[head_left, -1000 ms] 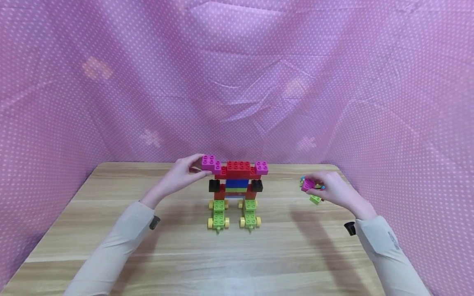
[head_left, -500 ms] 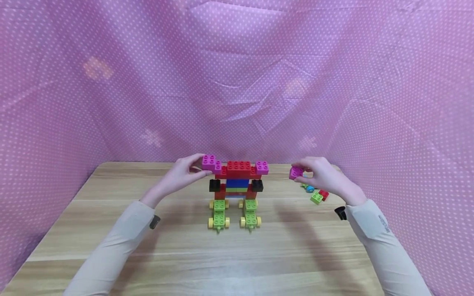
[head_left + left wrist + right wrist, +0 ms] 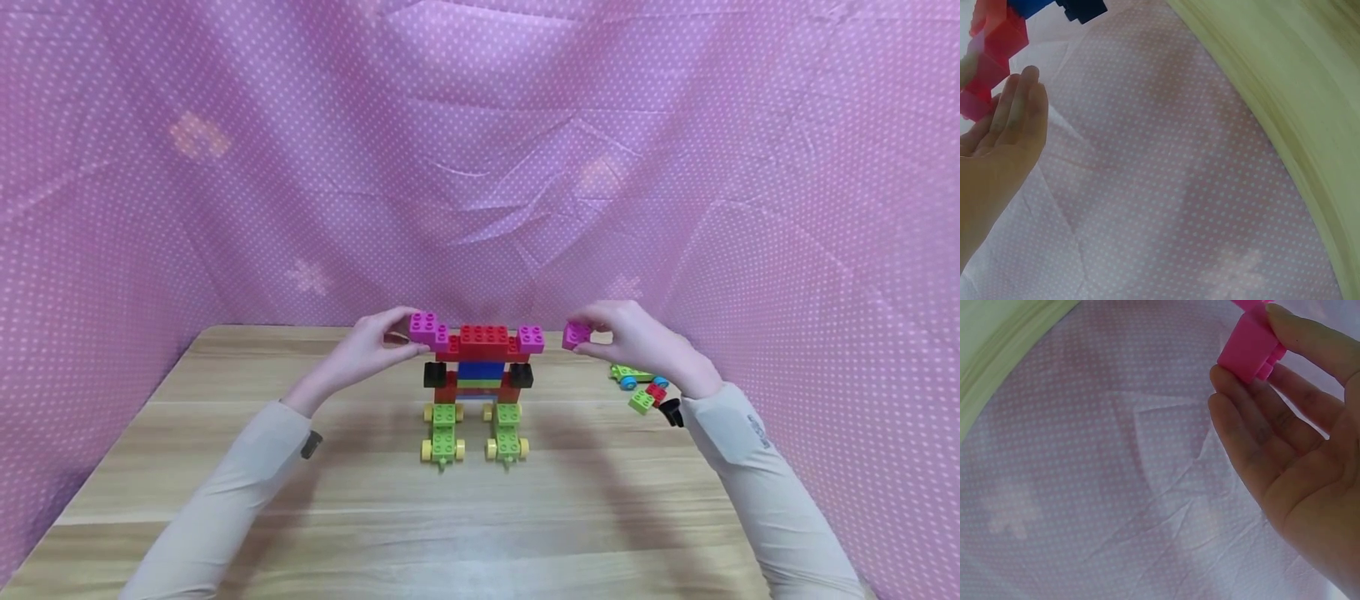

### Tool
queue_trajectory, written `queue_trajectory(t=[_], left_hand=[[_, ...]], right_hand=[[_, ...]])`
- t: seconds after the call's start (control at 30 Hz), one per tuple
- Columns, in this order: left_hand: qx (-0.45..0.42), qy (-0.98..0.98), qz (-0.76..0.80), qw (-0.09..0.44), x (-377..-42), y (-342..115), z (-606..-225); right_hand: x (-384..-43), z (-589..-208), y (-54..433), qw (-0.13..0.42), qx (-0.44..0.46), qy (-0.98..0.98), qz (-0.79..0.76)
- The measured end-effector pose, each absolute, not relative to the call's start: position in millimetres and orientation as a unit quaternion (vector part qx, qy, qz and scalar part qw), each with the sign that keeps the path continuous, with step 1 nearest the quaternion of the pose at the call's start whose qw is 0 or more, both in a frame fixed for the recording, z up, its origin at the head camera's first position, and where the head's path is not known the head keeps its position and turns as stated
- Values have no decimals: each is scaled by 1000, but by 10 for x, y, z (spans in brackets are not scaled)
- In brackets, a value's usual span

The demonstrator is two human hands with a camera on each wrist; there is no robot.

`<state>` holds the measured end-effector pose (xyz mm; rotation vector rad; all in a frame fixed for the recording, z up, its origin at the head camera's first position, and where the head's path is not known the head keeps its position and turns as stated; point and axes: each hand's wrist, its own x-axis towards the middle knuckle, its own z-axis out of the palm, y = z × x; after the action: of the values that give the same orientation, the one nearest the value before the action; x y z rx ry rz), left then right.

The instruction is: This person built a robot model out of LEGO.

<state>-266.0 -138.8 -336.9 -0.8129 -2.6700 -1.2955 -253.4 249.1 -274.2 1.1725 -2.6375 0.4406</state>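
Note:
A toy figure of building blocks stands mid-table, with a red block [image 3: 483,335] on top, a blue block [image 3: 481,371] below it and two green wheeled bases [image 3: 444,433] underneath. At its upper left, my left hand [image 3: 373,343] pinches a pink block [image 3: 422,327], which sits on another pink one at the figure's shoulder. Just right of the figure, my right hand [image 3: 633,337] holds a separate pink block [image 3: 577,335] between thumb and fingers; the right wrist view shows this pink block [image 3: 1250,345] with its studs. A gap separates it from the pink block [image 3: 530,339] on the right shoulder.
Behind and below my right wrist lie a green wheeled base [image 3: 632,376] with blue wheels, a small green block [image 3: 641,402] and a red block [image 3: 656,393]. A pink dotted curtain [image 3: 480,167] encloses the wooden table [image 3: 465,525] at the back and sides.
My right hand has lifted the pink block away from the loose pieces and carried it left, toward the figure's right shoulder. My left hand stays on its block.

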Motion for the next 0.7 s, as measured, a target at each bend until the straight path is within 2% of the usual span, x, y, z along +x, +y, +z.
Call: queue_trajectory(t=[0.37,0.7], left_hand=[[-292,-875,-383,52,-2671,-1267,-3066],[-305,-888,-342,39,-2665,-919,-2756]], right_hand=[[-2574,-2675,2352,95,402,-897,155],[-2639,-2686,2265,98,406,-893,168]])
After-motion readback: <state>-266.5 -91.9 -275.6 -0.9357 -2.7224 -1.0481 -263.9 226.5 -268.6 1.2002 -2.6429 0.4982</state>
